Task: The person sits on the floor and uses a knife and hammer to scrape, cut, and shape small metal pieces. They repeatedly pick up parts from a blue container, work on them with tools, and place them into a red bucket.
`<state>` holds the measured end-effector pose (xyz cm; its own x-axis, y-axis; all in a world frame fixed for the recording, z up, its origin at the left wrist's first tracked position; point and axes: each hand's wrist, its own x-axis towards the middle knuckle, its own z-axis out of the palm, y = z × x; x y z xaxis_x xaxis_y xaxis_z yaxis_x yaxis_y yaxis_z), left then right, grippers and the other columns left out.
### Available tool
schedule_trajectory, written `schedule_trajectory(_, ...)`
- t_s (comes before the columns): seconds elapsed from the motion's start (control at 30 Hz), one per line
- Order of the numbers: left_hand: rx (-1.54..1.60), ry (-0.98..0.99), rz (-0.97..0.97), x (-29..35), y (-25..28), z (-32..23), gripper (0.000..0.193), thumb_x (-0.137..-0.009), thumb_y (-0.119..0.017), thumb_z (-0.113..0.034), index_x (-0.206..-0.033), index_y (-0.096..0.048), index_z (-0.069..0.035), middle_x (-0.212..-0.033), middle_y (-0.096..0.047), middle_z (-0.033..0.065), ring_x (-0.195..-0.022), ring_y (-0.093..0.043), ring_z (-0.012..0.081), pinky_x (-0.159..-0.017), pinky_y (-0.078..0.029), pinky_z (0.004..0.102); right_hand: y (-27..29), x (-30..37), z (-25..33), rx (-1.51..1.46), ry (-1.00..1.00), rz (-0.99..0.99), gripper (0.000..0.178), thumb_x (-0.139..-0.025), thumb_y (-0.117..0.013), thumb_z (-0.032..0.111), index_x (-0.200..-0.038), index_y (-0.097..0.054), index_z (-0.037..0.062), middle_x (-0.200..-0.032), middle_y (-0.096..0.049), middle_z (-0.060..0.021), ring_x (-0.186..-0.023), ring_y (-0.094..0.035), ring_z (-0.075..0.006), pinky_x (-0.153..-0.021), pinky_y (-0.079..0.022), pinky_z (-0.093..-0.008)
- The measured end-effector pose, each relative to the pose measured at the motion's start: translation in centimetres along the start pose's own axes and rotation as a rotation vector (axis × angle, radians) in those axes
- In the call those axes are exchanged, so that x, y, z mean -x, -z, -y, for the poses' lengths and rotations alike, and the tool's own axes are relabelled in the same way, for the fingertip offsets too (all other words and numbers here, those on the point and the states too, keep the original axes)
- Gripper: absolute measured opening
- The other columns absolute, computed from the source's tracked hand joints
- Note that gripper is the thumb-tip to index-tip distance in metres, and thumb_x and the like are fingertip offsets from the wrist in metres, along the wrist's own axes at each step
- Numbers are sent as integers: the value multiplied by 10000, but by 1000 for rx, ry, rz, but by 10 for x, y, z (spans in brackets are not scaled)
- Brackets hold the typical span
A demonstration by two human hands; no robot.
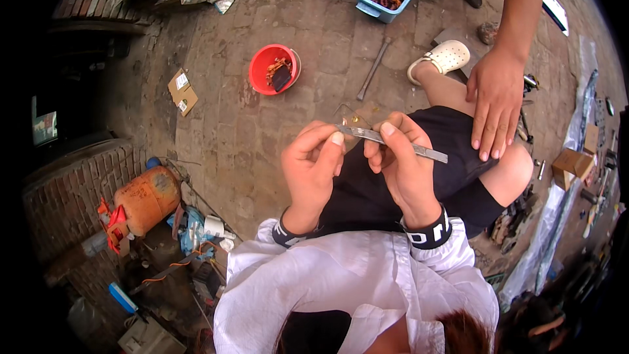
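Note:
A narrow, flat grey metal strip (362,133) spans my two hands above my lap, sloping down to the right. My left hand (309,167) pinches its left end between thumb and fingers. Farther along, my right hand (407,169) grips the strip under the thumb, and its free end sticks out to the right. Both hands are closed on it. Behind the strip, a thin bent wire and a small yellowish bit show near the dark cloth of my lap. Another person's hand (495,105) lies flat on my right knee, apart from the strip.
On the brick ground ahead stand a red bucket (259,65) and a blue basin (368,10), both holding reddish-brown pieces. A metal bar (375,69) lies between them and a cream clog (451,56). Left is an orange gas cylinder (149,200); right, a cardboard box (572,166) among scattered tools.

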<state>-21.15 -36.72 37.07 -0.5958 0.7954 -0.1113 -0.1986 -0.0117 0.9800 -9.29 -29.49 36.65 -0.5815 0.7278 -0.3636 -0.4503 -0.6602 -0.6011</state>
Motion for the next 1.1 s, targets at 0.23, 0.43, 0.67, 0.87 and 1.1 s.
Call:
schedule_trajectory(0.23,14,4,54,0,3,0,121,-888,-558,-5,-921,-636,81,-810,-539,50,-539,-457,43,-466,-336,188,1,0,0,-7,29,7,137,-940,-511,120,-828,-506,41,-727,-635,-101,-550,-544,-105,-520,-445,-224)
schedule_trajectory(0.43,-82,-42,70,1,4,0,119,-885,-554,-5,-914,-631,80,-801,-540,52,-529,-443,44,-456,-326,193,-4,-1,-5,10,84,-21,122,-937,-512,103,-832,-500,42,-736,-638,-113,-561,-554,-105,-529,-458,-221)
schedule_trajectory(0.67,12,-64,9,2,1,5,118,-878,-549,-3,-937,-605,82,-809,-523,60,-506,-419,54,-439,-309,199,-5,2,0,4,5,-11,126,-934,-515,110,-827,-494,47,-722,-636,-110,-540,-547,-110,-516,-450,-223)
schedule_trajectory(0.87,55,-43,31,1,3,0,117,-888,-556,2,-927,-630,83,-824,-553,64,-540,-469,48,-459,-353,191,-3,0,0,-34,-20,-15,152,-938,-514,133,-813,-497,49,-722,-635,-102,-536,-538,-108,-510,-440,-224)
schedule_trajectory(1.1,-27,-71,32,0,6,1,117,-877,-563,7,-923,-644,78,-807,-557,62,-541,-465,45,-458,-345,188,-4,0,-2,-63,-13,-23,156,-940,-515,137,-813,-505,46,-730,-637,-101,-568,-547,-99,-528,-452,-225)
